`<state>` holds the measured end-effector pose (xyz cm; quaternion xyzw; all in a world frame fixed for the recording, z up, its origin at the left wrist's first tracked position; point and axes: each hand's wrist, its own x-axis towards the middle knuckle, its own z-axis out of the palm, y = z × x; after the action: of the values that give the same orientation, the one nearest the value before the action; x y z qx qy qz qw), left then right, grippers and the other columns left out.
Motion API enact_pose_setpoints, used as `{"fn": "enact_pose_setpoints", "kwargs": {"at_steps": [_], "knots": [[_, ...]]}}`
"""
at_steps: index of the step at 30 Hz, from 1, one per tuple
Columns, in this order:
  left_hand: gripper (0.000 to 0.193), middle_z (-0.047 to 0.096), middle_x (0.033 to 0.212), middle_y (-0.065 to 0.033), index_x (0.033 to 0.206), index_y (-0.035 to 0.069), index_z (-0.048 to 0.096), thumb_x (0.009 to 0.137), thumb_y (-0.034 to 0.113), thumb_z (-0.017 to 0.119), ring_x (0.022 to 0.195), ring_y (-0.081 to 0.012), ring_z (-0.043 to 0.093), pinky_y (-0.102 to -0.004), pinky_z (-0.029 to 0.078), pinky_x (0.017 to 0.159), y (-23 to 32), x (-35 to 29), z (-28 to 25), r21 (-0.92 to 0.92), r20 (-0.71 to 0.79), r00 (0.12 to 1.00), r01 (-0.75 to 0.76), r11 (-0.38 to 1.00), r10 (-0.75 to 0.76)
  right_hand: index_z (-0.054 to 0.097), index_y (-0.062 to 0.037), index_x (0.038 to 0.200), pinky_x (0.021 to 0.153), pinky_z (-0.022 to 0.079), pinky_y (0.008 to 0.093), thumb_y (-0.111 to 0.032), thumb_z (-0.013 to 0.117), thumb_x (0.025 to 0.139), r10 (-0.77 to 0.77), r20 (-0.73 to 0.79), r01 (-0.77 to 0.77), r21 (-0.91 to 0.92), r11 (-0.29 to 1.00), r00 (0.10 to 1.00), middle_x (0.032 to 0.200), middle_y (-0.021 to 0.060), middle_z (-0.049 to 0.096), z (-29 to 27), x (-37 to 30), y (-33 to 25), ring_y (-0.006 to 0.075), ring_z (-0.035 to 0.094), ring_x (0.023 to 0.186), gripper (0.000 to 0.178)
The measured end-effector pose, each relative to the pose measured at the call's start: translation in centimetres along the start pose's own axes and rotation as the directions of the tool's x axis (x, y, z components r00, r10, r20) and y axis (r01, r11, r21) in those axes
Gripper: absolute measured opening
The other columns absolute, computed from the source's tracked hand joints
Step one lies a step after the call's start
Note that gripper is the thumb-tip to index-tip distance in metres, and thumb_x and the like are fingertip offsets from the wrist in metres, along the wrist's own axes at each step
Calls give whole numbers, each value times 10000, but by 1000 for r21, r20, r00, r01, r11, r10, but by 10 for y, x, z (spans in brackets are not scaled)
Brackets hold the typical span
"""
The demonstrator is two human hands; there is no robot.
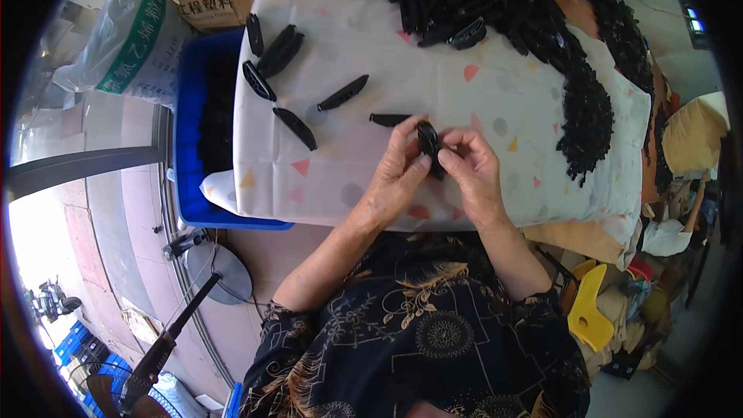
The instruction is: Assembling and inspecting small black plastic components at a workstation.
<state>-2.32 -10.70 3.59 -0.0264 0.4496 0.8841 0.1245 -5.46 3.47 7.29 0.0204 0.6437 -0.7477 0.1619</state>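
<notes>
A black oblong plastic part [429, 143] is held upright over the near side of the table, between my two hands. My left hand [398, 166] grips it with thumb and fingers. On its other side, my right hand [474, 166] pinches at its edge; whether a small piece sits in that pinch is hidden. Just beyond my left fingers lies another black part [387, 119]. Farther left, several like it lie loose, among them one slanted part [343, 93] and one near the table's left side [294, 128].
A large heap of black parts [441, 0] covers the far side of the patterned tablecloth [348, 166]. Small black pieces [587, 120] are piled at the right. A blue bin [186, 186] stands against the left edge, with sacks [147, 42] behind it. A yellow stool [590, 310] is at the lower right.
</notes>
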Motion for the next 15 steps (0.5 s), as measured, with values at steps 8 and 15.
{"fn": "enact_pose_setpoints", "kwargs": {"at_steps": [8, 15], "knots": [[567, 523, 1154, -81, 1415, 118, 263, 908, -79, 423, 1089, -144, 495, -284, 395, 953, 16, 18, -16, 34, -34, 999, -28, 999, 29, 576, -28, 936, 825, 435, 239, -30, 640, 866, -110, 121, 146, -340, 929, 987, 1082, 36, 539, 6, 26, -7, 96, 518, 926, 95], [589, 521, 1152, -98, 1431, 112, 232, 911, -64, 445, 1087, -152, 500, -296, 405, 952, 28, 17, -16, -7, -24, 998, 65, 998, -65, 572, -37, 900, 815, 420, 226, -70, 648, 869, 209, 102, -212, 10, 977, 973, 1090, 21, 541, 8, 35, -13, 78, 505, 883, 88]]}}
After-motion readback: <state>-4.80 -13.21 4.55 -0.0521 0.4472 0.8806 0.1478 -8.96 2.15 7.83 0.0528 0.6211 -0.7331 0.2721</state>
